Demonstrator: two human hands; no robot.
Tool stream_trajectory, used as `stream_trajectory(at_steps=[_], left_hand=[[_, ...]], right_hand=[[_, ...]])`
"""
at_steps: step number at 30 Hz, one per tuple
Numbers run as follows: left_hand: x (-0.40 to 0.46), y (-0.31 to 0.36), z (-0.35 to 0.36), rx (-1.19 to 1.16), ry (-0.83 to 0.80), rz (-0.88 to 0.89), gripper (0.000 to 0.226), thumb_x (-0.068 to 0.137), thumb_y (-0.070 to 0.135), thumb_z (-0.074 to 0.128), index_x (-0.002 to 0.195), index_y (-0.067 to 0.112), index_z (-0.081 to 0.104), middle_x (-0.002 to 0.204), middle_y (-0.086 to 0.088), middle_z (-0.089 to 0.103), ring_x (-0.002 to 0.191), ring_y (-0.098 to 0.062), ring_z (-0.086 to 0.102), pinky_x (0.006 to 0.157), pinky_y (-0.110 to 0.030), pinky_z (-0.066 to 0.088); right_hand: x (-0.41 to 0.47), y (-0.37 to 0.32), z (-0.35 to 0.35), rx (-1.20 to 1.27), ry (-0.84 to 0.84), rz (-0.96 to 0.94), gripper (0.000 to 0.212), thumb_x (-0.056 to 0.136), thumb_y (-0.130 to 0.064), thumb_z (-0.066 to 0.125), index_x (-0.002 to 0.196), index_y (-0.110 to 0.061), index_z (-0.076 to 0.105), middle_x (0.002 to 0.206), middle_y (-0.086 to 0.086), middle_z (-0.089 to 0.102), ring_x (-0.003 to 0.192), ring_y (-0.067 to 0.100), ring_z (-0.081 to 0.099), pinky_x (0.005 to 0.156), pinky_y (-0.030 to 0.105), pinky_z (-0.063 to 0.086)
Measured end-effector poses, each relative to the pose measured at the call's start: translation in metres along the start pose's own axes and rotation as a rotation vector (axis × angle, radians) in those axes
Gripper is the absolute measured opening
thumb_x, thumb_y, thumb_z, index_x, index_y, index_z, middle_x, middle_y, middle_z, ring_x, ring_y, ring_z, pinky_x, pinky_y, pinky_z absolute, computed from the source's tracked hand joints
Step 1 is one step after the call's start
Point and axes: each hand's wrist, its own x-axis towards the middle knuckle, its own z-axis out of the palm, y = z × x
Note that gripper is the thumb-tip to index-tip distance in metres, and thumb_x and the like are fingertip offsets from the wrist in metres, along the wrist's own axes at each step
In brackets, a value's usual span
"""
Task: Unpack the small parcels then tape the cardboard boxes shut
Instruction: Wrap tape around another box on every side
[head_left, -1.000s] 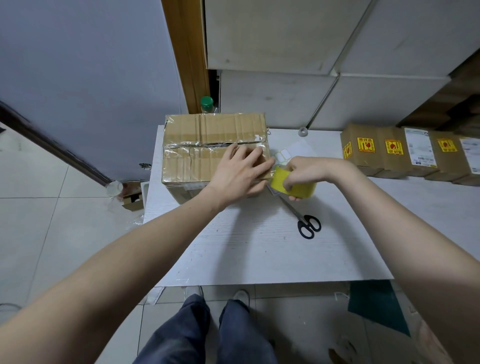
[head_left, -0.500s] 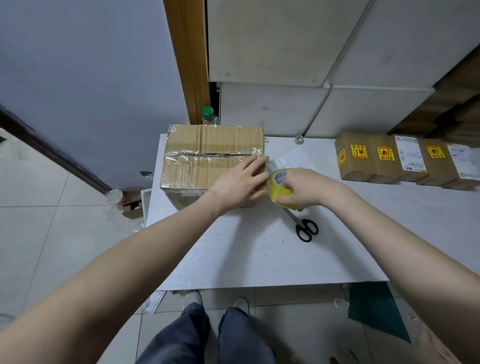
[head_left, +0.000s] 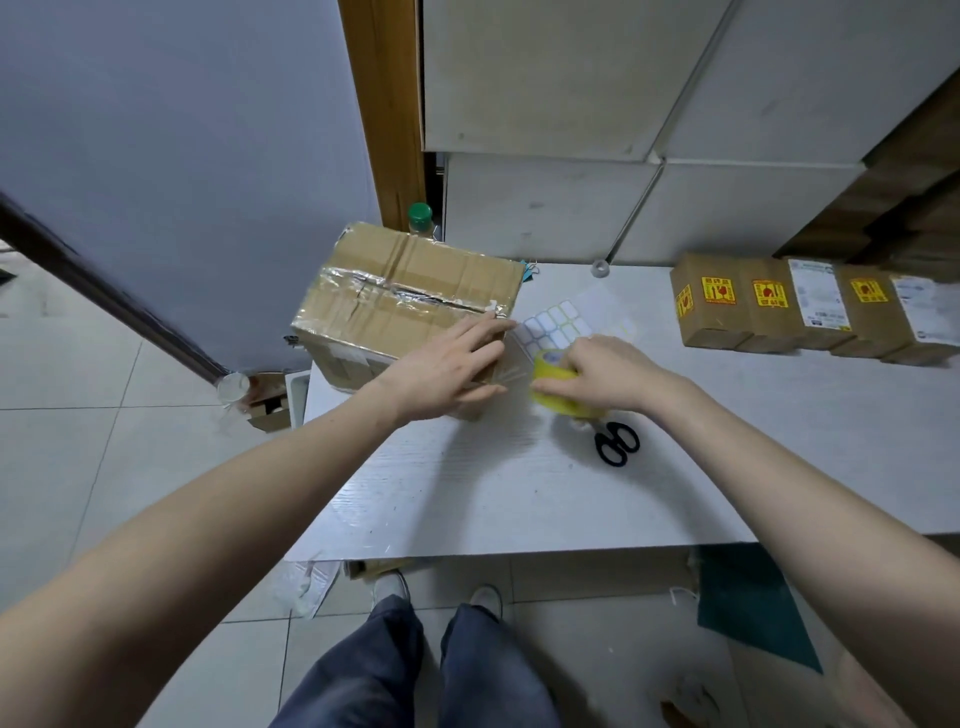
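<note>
My one view rides on the head, looking steeply down and forward over the white table (head_left: 519, 499), close above its near edge.

This is looking like a packing or stockroom corner of a small shipping business. A row of small parcels (head_left: 810, 306) bearing yellow fragile stickers and printed shipping labels is sitting along the far right edge of a plain white tabletop (head_left: 519, 493). More brown cartons (head_left: 904, 208) are stacking up at the right. A sheet of blank labels (head_left: 558, 325) and black scissors (head_left: 616, 442) are lying mid-table. Pale panels (head_left: 571, 104) are lining the wall behind, above a tiled floor (head_left: 78, 441).
</note>
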Motion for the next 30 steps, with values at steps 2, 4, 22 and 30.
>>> stream_trajectory(at_steps=[2, 4, 22, 30], left_hand=[[0.000, 0.001, -0.003, -0.003, 0.000, -0.006, 0.035, 0.097, 0.035, 0.052, 0.094, 0.000, 0.053, 0.147, -0.020, 0.037, 0.140, -0.034, 0.030, 0.115, -0.039, 0.024], [0.000, 0.003, -0.004, -0.001, -0.007, -0.014, 0.035, 0.097, 0.033, 0.052, 0.096, -0.002, 0.053, 0.147, -0.022, 0.037, 0.137, -0.035, 0.034, 0.114, -0.040, 0.027], [-0.011, 0.011, 0.011, 0.040, -0.049, -0.434, 0.079, 0.098, 0.048, 0.041, 0.152, 0.004, 0.004, 0.161, -0.011, -0.004, 0.149, -0.024, 0.000, 0.118, -0.036, 0.004], [-0.020, 0.012, 0.008, 0.055, -0.063, -0.416, 0.074, 0.099, 0.044, 0.039, 0.153, 0.008, 0.005, 0.161, -0.005, -0.005, 0.149, -0.017, -0.002, 0.119, -0.035, -0.001]], right_hand=[[-0.004, -0.004, 0.006, 0.330, -0.165, -0.008, 0.035, 0.093, -0.040, 0.052, 0.065, -0.019, 0.051, 0.056, -0.002, 0.068, 0.062, 0.015, 0.067, 0.071, 0.037, 0.053], [-0.006, -0.006, 0.010, 0.518, -0.229, -0.008, 0.026, 0.096, -0.032, 0.049, 0.076, -0.014, 0.052, 0.064, 0.003, 0.072, 0.059, 0.019, 0.069, 0.070, 0.044, 0.055], [-0.013, -0.015, -0.005, -0.152, -0.228, -0.105, 0.013, 0.092, -0.016, 0.045, 0.100, -0.011, 0.035, 0.087, 0.006, 0.043, 0.084, 0.026, 0.043, 0.072, 0.034, 0.038], [-0.003, -0.028, -0.009, -0.504, 0.166, -0.214, 0.029, 0.096, -0.023, 0.044, 0.069, -0.013, 0.040, 0.100, 0.014, 0.065, 0.091, 0.031, 0.058, 0.074, 0.031, 0.030]])
